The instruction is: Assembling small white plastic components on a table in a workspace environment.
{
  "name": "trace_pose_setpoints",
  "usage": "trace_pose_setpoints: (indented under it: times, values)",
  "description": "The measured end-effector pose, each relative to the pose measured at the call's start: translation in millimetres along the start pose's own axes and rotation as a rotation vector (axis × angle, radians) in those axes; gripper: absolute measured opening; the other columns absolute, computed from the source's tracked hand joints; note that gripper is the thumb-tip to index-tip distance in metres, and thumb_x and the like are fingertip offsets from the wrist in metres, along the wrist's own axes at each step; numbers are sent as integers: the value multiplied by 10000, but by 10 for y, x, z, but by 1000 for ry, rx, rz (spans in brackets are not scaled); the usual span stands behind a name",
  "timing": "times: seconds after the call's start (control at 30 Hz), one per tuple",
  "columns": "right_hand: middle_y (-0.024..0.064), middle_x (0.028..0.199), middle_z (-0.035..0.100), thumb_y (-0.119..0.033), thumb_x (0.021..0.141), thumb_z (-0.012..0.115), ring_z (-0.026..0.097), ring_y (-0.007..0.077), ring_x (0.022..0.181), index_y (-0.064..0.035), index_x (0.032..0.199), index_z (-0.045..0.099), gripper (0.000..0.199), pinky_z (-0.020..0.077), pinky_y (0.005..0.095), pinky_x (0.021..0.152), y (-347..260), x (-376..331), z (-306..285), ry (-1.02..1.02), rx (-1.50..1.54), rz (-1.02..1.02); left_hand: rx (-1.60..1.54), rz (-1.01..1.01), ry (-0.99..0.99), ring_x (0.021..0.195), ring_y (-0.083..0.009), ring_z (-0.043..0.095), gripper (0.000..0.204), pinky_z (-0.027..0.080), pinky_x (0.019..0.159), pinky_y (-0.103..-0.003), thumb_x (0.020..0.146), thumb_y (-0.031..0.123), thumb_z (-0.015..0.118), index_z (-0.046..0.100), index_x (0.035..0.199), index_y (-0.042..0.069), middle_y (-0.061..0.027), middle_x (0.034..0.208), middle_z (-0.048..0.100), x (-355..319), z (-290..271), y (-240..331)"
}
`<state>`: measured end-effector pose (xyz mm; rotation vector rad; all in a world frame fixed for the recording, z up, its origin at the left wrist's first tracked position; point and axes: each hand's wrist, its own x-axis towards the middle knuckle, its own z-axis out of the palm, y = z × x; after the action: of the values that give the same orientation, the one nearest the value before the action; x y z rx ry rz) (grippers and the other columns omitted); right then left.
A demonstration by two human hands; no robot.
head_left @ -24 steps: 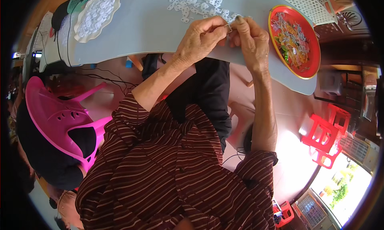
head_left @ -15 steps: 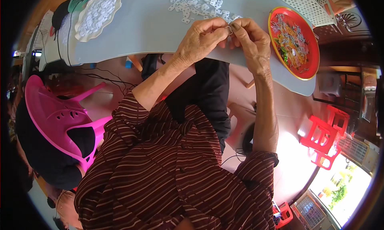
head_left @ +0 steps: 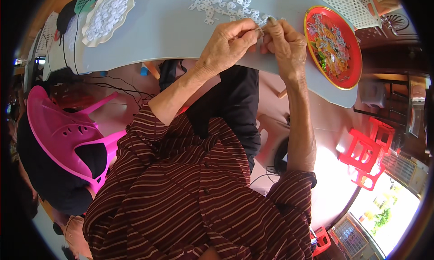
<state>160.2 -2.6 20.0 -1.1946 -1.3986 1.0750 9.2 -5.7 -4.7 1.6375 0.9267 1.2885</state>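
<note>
Over the near edge of the grey table (head_left: 149,34), my left hand (head_left: 231,43) and my right hand (head_left: 285,42) meet fingertip to fingertip. Both are closed in a pinch around something small, mostly covered by the fingers; its kind does not show. Just beyond them lies a loose spread of small white plastic pieces (head_left: 221,1) with holes in them. To the right of my right hand is a red round tray (head_left: 352,63) with a gold rim, holding many small slim metallic-looking pieces (head_left: 327,43).
At the table's far left stands a scalloped white dish (head_left: 92,42) heaped with white pieces, beside a green basket (head_left: 86,2). A person in dark clothes sits on a pink chair (head_left: 45,111) at left. Red stools (head_left: 361,149) stand on the right, and cables (head_left: 122,86) run below the table.
My right thumb has lifted and straightened a little, and my right hand has rolled slightly. The left hand stays nearly in place, still pinching.
</note>
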Motion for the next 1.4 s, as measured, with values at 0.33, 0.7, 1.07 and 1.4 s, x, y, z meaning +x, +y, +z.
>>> trace_pose_setpoints:
  times: [0.33, 0.7, 1.07, 1.4]
  values:
    - [-6, 632, 539, -180, 874, 648, 496, 69, 548, 16, 861, 629, 198, 413, 211, 514, 22, -13, -1, -40, 194, 12, -45, -55, -2, 532, -24, 421, 184, 352, 479, -212, 891, 164, 546, 571, 776, 22, 24, 590, 509, 2, -19, 9]
    - [14, 690, 594, -135, 868, 650, 515, 68, 591, 22, 855, 638, 158, 431, 208, 547, 49, -10, -7, -55, 165, 13, -13, -93, -13, 533, -28, 426, 170, 356, 485, -213, 878, 149, 544, 569, 768, 22, 21, 595, 507, 18, -33, 78]
    - [1, 823, 605, -61, 851, 648, 543, 69, 716, -15, 968, 630, 126, 457, 202, 655, 175, 12, 1, -58, 300, -151, -53, -141, -12, 564, -60, 505, 158, 399, 521, -217, 872, 143, 541, 570, 776, 21, 3, 605, 527, 13, -5, 114]
    - [13, 800, 620, -49, 859, 633, 546, 70, 702, 6, 964, 640, 118, 449, 195, 645, 134, -13, 5, -37, 214, -80, -10, -144, -25, 610, -74, 530, 163, 397, 570, -228, 869, 158, 537, 607, 828, 16, -15, 628, 566, 9, -38, 133]
